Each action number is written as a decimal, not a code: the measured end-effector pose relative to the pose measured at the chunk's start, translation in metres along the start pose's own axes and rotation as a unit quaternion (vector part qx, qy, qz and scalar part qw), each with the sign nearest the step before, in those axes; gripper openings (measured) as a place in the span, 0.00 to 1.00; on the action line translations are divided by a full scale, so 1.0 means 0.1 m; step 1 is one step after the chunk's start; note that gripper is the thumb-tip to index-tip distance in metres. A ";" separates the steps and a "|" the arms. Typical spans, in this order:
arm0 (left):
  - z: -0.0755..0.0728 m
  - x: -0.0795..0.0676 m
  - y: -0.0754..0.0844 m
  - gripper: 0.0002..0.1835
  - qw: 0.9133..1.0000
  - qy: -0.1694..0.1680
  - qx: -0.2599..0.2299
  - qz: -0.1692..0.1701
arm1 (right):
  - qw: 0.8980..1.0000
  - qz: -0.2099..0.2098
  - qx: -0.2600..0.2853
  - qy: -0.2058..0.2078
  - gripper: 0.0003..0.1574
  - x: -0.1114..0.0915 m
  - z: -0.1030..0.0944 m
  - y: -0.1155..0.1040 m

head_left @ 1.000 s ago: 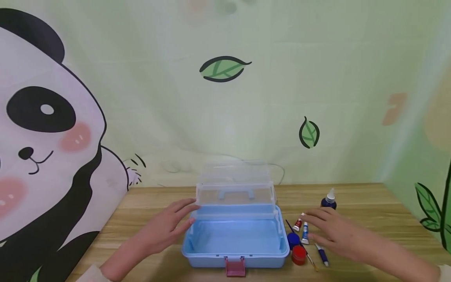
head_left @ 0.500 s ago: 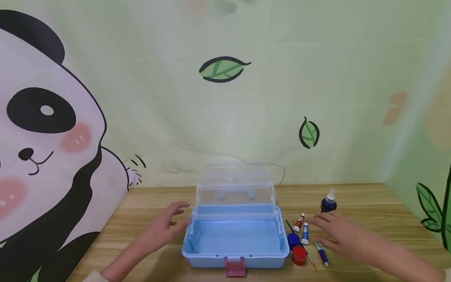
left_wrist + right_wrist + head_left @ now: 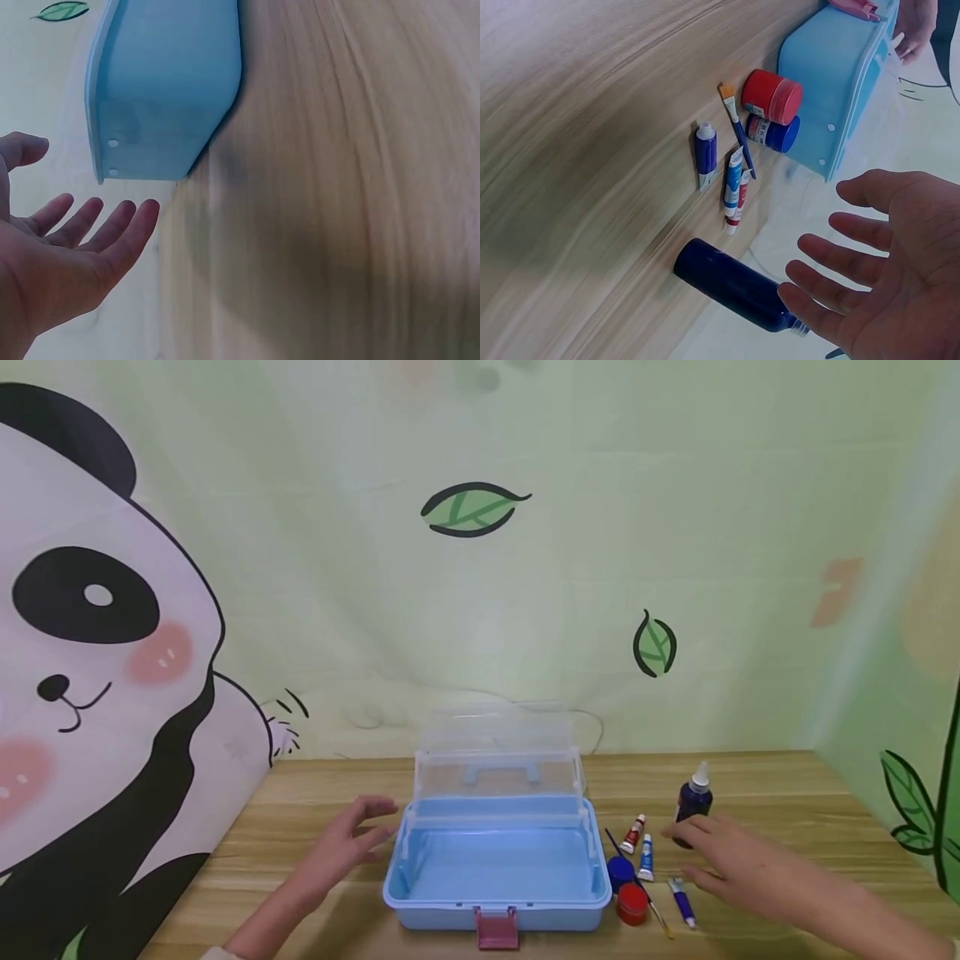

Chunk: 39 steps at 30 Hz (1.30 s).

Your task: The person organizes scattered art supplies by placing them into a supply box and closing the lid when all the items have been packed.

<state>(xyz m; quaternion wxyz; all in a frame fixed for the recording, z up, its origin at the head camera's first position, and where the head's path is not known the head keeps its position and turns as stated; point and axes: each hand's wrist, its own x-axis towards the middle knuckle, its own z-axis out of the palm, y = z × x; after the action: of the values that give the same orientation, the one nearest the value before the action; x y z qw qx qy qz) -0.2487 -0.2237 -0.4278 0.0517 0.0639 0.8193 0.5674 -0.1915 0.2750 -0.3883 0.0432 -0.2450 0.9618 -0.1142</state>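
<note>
A light blue plastic box (image 3: 435, 917) with a pink latch (image 3: 497, 928) stands with its clear lid (image 3: 495, 772) raised. My left hand (image 3: 341, 852) hovers left of it, fingers apart and loosely bent, holding nothing. On the other side my right hand (image 3: 738, 868) hangs above the table with relaxed, spread fingers, also holding nothing. Closest to it is a dark blue bottle (image 3: 731, 283) with a white nozzle, partly hidden by that hand in the head view. Near the box lie a red paint tube (image 3: 633, 835), a blue tube (image 3: 647, 857) and a purple-blue tube (image 3: 682, 903).
A red jar (image 3: 632, 904) and a blue jar (image 3: 621, 873) stand close against the box's right side. Beside them lies a paintbrush (image 3: 737, 127) with a blue handle. A light green backdrop (image 3: 315, 568) with a panda and leaves rises behind the wooden table (image 3: 330, 777).
My left hand has drawn away from the box's left side, leftward and down. My right hand has shifted slightly right, away from the tubes, and more of the bottle shows.
</note>
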 end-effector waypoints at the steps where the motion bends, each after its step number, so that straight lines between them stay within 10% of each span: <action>1: 0.01 0.01 -0.01 0.23 1.000 0.001 -0.012 -0.008 | 1.000 0.004 0.000 -0.001 0.28 0.00 0.00 0.01; 18: 0.06 0.01 -0.27 0.32 0.991 -0.064 -0.099 -0.065 | 0.998 0.051 0.046 0.010 0.18 -0.05 0.16 0.32; 30: 0.01 0.14 -0.33 0.35 0.985 -0.100 -0.125 -0.064 | 0.990 0.023 0.074 0.122 0.19 -0.02 0.06 0.77; 39: -0.05 0.16 -0.34 0.36 0.981 -0.121 -0.135 -0.065 | 0.972 0.079 0.195 0.105 0.30 -0.02 0.13 1.04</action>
<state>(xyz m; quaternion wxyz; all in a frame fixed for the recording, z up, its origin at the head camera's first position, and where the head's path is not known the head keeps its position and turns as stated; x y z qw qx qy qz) -0.2668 -0.2379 -0.4583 0.1959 0.0709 0.7255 0.6559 -0.2362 0.3623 -0.4261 -0.0017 -0.1415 0.9364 -0.3210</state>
